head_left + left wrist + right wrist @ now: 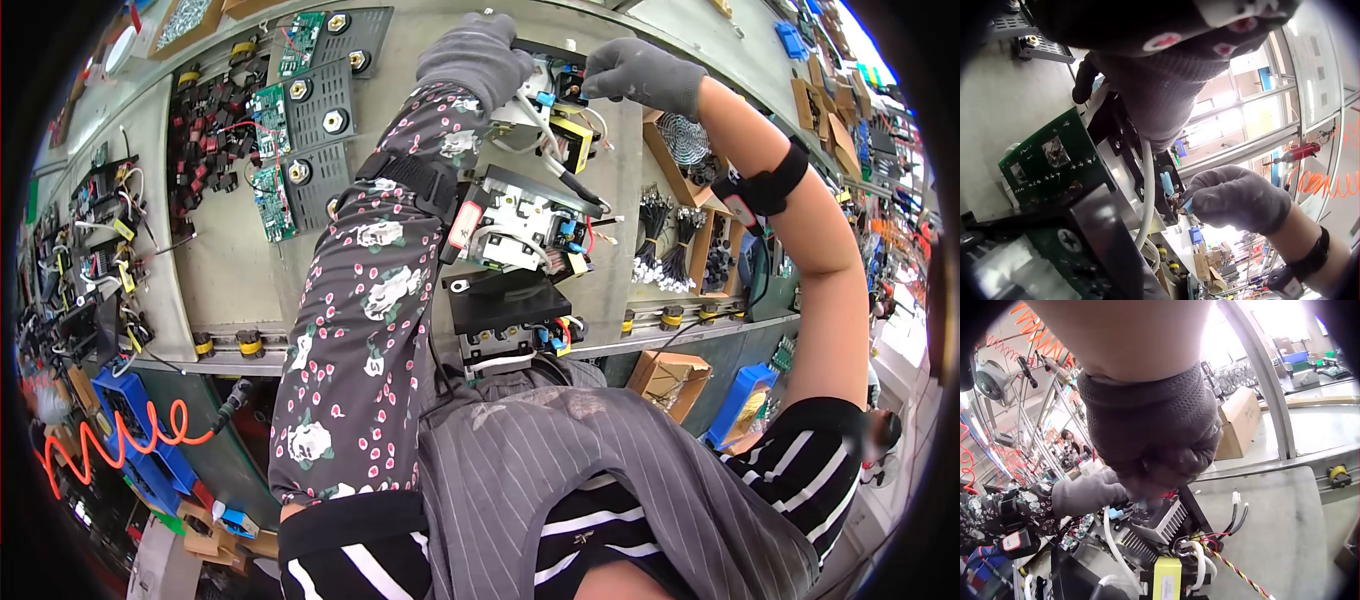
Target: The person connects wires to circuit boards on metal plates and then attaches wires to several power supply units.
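Observation:
My left hand (475, 60), in a grey glove, grips the far left side of an electronic unit (540, 75) with a black frame. In the left wrist view one dark fingertip (1085, 84) curls beside a white cable (1147, 194) on that unit; the other fingers are hidden. At the unit's right side my gloved right hand (645, 75) pinches a small blue connector (1189, 205) between thumb and fingers. Another light-blue connector (1167, 183) stands close by. Metal heat-sink fins (1172, 522) and a yellow-wrapped transformer (1167, 578) show below the hands in the right wrist view.
Two similar units, one with white blocks (515, 225) and one with a black cover (510, 300), stand nearer my body. Perforated plates with green boards (270, 120) lie left. Cable bundles (655, 230) and a cardboard box (685, 160) of parts are right.

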The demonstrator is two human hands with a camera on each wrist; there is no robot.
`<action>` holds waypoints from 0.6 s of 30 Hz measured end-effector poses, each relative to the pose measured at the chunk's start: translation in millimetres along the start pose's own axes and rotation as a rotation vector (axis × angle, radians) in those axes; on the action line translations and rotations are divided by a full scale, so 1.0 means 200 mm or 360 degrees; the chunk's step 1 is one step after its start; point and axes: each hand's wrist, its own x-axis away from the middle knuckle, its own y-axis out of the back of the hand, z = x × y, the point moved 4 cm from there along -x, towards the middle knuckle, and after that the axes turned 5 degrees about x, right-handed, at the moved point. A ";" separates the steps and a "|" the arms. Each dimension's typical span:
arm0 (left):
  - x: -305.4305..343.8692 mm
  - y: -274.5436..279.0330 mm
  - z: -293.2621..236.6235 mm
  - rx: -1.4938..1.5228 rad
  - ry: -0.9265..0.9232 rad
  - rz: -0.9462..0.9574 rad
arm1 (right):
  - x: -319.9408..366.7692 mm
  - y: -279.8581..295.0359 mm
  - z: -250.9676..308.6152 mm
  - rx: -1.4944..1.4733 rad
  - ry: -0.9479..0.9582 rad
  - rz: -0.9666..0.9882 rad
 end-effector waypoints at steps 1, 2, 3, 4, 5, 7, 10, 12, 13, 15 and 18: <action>0.01 0.00 0.00 -0.0008 0.0014 -0.0038 | 0.01 0.00 0.01 0.0055 0.0008 -0.0017; 0.00 0.00 0.00 -0.0006 0.0020 -0.0035 | 0.03 -0.03 0.02 0.0056 0.0010 -0.0010; 0.00 -0.01 0.00 0.0088 -0.0019 -0.0003 | 0.06 -0.04 0.04 0.0162 0.0065 -0.0119; -0.01 -0.01 -0.01 0.0184 -0.0058 0.0022 | 0.08 -0.04 0.06 0.0274 0.0123 -0.0228; -0.01 -0.01 -0.01 0.0191 -0.0052 0.0015 | 0.09 -0.07 0.04 0.0366 0.0245 -0.0412; -0.01 -0.01 -0.02 0.0191 -0.0012 0.0044 | 0.13 -0.13 0.07 0.0623 0.0376 -0.0659; -0.01 0.00 0.00 0.0189 -0.0005 0.0004 | 0.16 -0.19 0.09 0.0793 0.0426 -0.0846; -0.01 -0.01 0.00 0.0177 -0.0018 -0.0009 | 0.17 -0.20 0.09 0.0823 0.0409 -0.0905; -0.01 -0.02 -0.01 0.0168 -0.0036 -0.0007 | 0.16 -0.21 0.10 0.0846 0.0412 -0.0889; -0.01 -0.03 -0.01 0.0097 -0.0040 0.0051 | 0.19 -0.20 0.12 0.0907 0.0326 -0.0846; -0.03 -0.03 -0.02 0.0003 -0.0007 0.0082 | 0.16 -0.22 0.11 0.0784 0.0248 -0.0937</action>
